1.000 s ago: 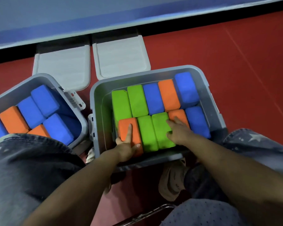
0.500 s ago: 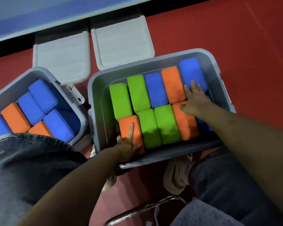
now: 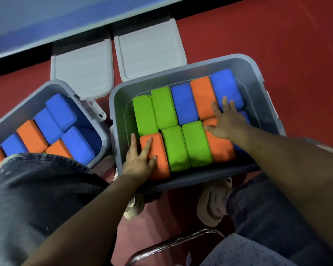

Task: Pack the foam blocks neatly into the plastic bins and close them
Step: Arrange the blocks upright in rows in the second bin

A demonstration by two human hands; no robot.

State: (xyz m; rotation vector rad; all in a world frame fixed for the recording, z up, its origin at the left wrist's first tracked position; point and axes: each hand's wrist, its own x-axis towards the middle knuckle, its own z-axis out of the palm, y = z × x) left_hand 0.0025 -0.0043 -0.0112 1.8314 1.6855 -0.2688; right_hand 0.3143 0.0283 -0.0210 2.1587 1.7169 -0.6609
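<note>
No readable writing anywhere; the little label on the left bin (image 3: 46, 104) latch is too blurry. The right bin (image 3: 181, 77) is sitting between the knees, packed with foam blocks in two rows. The left hand (image 3: 139, 160) is lying flat with fingers spread on the near-left orange block (image 3: 160, 166). The right hand (image 3: 227, 121) is pressing, fingers straight and apart, where the far orange block (image 3: 202, 95), blue block (image 3: 225, 87) and near orange block (image 3: 221, 150) meet. Two lids (image 3: 150, 52) are lying on the red floor (image 3: 277, 35) beyond.
</note>
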